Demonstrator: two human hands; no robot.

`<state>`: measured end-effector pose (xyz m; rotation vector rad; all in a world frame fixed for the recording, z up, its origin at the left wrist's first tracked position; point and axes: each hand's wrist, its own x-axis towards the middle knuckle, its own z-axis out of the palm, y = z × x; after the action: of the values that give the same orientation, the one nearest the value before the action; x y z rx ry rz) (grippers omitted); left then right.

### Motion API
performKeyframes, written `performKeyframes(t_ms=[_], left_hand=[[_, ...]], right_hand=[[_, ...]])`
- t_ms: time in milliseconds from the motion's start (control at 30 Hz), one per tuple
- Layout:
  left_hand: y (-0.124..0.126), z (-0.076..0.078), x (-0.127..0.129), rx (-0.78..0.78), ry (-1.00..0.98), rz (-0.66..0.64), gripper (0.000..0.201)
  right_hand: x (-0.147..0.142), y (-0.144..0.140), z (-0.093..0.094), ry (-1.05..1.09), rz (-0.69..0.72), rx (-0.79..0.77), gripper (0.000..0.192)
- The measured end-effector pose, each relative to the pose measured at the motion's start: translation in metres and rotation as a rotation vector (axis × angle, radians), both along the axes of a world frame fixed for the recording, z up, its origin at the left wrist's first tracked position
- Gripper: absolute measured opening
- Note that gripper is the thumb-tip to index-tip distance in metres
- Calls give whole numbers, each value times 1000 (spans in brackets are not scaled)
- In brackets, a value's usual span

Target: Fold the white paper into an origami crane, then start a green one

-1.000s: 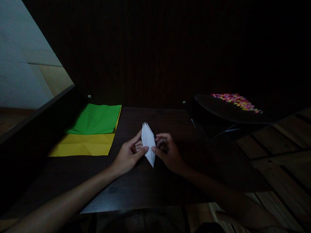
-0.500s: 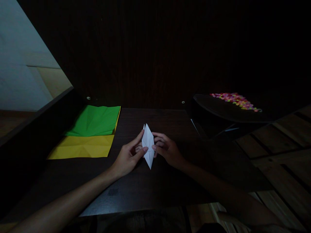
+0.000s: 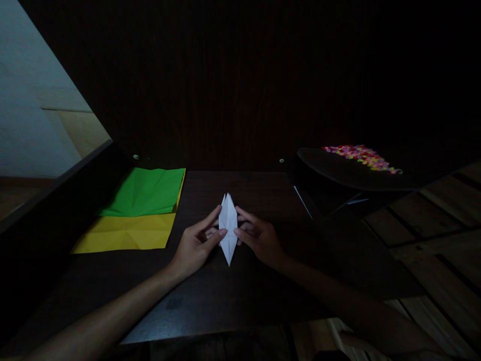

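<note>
Between my two hands is a piece of white folded origami paper, a long narrow diamond with its lower point toward me and split points at the far end. My left hand grips its left edge, thumb on the front face and index finger along the upper edge. On the opposite edge, my right hand pinches it with the thumb near the middle and the index finger higher up. The other fingers curl behind the paper and are partly hidden.
Left of my hands, a creased green sheet overlaps a yellow sheet on the dark wooden table. A tall dark panel rises at the back. At right, a pile of small colourful pieces lies on a dark curved surface.
The folded white paper has turned slightly, so its lower point now sits a little further left. Both hands keep hold of it, and the whole view has shifted a little.
</note>
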<state>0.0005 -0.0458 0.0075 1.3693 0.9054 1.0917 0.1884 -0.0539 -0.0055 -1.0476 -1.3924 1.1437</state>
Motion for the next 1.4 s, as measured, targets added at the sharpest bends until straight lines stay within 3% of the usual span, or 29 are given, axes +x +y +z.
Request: performKeyframes(t_ms=[500,733,1400], left_hand=[[-1,3,-2,50,71,70,41],[1,7,0,-38,-19,3,32],[4,4,-4,-118,-123,-128,30]], right_hand=[[0,-4,-1,3,-25,67,45],[-2,-6,2,65,-1,35,50],[0,-6,2,71,38,56,48]])
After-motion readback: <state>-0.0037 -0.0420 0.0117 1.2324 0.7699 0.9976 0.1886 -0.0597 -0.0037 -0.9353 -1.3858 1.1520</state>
